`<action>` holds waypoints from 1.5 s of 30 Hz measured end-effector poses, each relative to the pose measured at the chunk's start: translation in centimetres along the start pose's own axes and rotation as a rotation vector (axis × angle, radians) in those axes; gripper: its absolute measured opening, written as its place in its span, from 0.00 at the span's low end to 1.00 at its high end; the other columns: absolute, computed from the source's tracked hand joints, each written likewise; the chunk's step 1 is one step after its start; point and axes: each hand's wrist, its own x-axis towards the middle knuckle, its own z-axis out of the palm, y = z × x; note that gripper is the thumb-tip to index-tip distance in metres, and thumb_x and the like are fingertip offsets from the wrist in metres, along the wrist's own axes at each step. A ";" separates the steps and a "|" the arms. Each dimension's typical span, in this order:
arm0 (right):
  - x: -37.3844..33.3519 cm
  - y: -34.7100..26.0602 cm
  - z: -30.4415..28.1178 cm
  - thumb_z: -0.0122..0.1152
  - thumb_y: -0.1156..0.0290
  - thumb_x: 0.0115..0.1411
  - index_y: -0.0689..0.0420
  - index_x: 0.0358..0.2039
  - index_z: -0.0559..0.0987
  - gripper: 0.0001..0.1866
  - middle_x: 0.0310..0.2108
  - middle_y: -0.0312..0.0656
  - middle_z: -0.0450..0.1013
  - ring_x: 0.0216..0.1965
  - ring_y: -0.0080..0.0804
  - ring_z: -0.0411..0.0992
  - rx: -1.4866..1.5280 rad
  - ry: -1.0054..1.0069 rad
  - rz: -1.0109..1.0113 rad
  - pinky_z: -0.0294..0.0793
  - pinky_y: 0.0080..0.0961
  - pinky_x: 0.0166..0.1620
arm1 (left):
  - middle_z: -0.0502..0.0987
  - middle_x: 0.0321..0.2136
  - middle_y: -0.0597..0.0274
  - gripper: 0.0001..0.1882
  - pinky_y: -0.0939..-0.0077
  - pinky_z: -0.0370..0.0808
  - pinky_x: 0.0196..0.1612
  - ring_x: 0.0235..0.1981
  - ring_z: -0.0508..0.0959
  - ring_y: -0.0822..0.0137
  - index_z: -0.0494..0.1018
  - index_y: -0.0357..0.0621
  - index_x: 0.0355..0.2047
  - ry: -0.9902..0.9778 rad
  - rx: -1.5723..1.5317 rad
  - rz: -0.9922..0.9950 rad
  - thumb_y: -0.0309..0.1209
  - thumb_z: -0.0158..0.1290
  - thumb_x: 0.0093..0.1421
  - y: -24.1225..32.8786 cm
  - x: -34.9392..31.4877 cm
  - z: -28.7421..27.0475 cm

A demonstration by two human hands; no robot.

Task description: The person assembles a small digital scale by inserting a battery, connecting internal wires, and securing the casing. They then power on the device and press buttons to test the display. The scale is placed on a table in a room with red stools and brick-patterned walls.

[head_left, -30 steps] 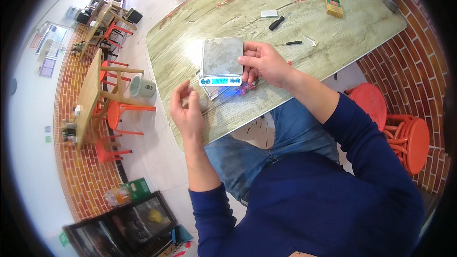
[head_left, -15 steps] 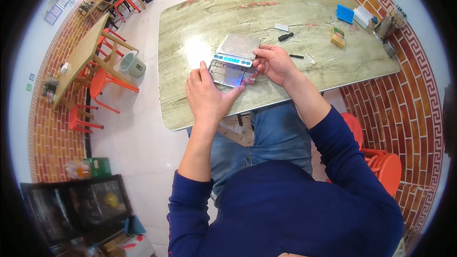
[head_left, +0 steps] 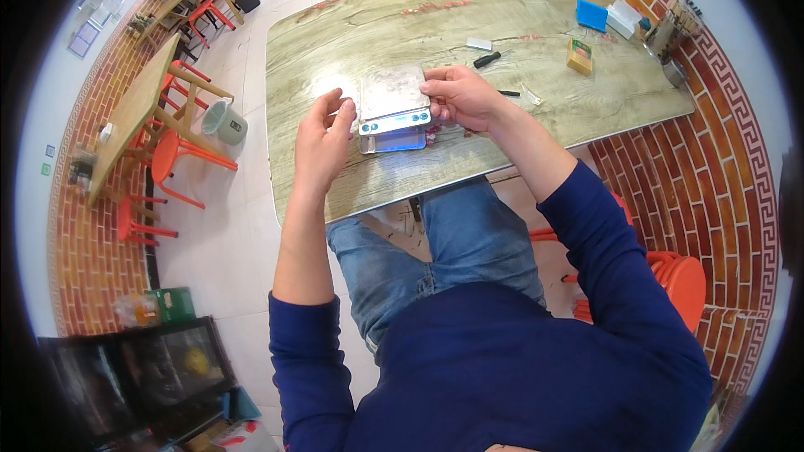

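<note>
A small digital scale [head_left: 390,94] with a flat metal plate and a lit blue display strip is in front of me on the table. Under its near edge shows a shallow clear tray [head_left: 392,141], bluish from the light. My right hand [head_left: 465,99] grips the scale at its right edge, thumb on top and fingers curled beneath. Just off the left edge is my left hand [head_left: 322,138], thumb and fingers apart, holding nothing. Some pinkish-red bits [head_left: 432,136] lie beside the tray, partly hidden by my right hand.
Farther right on the wooden-patterned table [head_left: 335,42] are a black-handled screwdriver [head_left: 487,59], a small white block [head_left: 479,44], a black stick [head_left: 508,93], a yellow-green box [head_left: 579,57] and a blue case [head_left: 591,15]. Red stools [head_left: 680,289] stand at lower right, a bucket [head_left: 224,123] at left.
My left hand has let go of the clear tray and drawn back to the left. The scale now sits straighter and covers more of the tray, with my right hand still on it.
</note>
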 end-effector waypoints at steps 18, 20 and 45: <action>0.2 -0.4 2.8 0.68 0.72 0.75 0.75 0.73 0.69 0.33 0.32 0.40 0.81 0.25 0.21 0.79 -0.273 0.085 -0.103 0.77 0.19 0.23 | 0.87 0.42 0.59 0.15 0.78 0.85 0.41 0.37 0.84 0.74 0.82 0.30 0.56 -0.149 -0.422 -0.372 0.29 0.65 0.74 -2.3 3.9 -2.2; 0.0 -0.6 3.1 0.67 0.71 0.75 0.74 0.73 0.70 0.32 0.30 0.40 0.81 0.24 0.21 0.79 -0.311 0.105 -0.104 0.77 0.19 0.22 | 0.87 0.42 0.59 0.14 0.79 0.85 0.41 0.36 0.85 0.74 0.82 0.31 0.55 -0.144 -0.448 -0.379 0.29 0.65 0.75 -2.5 3.9 -2.1; -6.3 3.0 3.8 0.82 0.67 0.56 0.60 0.50 0.85 0.23 0.43 0.46 0.79 0.46 0.46 0.78 -1.089 0.332 -0.671 0.79 0.40 0.52 | 0.87 0.55 0.53 0.20 0.70 0.87 0.55 0.51 0.88 0.66 0.76 0.30 0.68 -0.055 -0.580 -0.517 0.31 0.52 0.83 -4.6 4.4 -5.0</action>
